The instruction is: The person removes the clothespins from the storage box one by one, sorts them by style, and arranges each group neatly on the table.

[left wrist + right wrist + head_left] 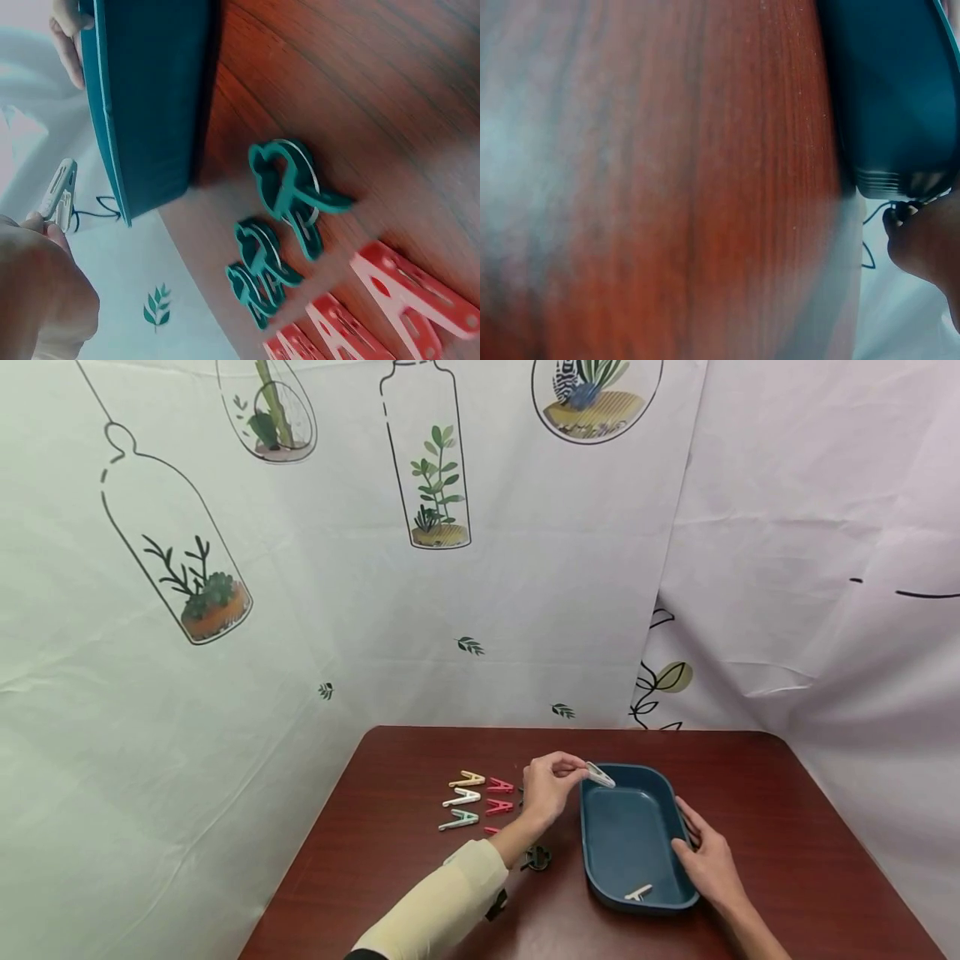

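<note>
My left hand [551, 785] pinches a whitish clothespin [600, 775] by one end, over the far left rim of a blue rectangular tray [630, 835]. In the left wrist view, this clothespin [60, 193] sticks out beyond the fingertips, apart from the tray wall [154, 105]. Another light clothespin [639, 892] lies inside the tray at its near end. My right hand [708, 860] grips the tray's right side, thumb over the rim and fingers along the outside. In the right wrist view, only part of that hand [930, 240] shows beside the tray.
Left of the tray, a yellow clothespin [467, 778], a white one [461, 797] and a mint one [458, 819] lie in a column. Several red clothespins [500, 785] and green bird-shaped clips [289, 184] lie alongside, partly behind my left arm. A printed curtain [510, 585] hangs behind the brown table [780, 810].
</note>
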{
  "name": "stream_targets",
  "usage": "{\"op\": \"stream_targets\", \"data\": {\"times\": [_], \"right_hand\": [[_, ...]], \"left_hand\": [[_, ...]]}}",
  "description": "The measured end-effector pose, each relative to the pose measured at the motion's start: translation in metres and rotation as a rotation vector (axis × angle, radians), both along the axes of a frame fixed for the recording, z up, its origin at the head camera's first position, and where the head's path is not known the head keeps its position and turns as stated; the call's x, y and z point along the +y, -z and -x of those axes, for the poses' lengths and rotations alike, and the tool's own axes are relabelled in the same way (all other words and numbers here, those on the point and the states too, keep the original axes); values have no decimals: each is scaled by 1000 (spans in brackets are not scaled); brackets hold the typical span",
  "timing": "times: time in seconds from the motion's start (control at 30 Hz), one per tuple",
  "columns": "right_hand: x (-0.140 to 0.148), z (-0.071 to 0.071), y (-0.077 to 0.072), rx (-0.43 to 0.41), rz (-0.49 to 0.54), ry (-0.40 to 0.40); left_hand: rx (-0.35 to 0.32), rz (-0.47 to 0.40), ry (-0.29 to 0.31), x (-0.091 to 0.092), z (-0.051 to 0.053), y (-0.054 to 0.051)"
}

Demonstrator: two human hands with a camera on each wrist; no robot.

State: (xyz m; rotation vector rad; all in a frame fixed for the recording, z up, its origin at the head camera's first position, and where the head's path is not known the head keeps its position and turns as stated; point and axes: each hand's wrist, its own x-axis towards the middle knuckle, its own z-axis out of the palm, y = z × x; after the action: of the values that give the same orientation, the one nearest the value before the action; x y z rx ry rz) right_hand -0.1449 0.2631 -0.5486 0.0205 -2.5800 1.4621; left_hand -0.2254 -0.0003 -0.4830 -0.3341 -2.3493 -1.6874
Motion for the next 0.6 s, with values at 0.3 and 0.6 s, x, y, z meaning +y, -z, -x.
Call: {"op": "stream_targets", "data": {"times": [0.3,0.6], "right_hand": [[0,0,0,-11,2,-1],[-1,0,0,16,-7,13]], "left_hand": [[-12,-53,-44,-39,0,4],[-11,-161,-57,-85,-5,18]]}}
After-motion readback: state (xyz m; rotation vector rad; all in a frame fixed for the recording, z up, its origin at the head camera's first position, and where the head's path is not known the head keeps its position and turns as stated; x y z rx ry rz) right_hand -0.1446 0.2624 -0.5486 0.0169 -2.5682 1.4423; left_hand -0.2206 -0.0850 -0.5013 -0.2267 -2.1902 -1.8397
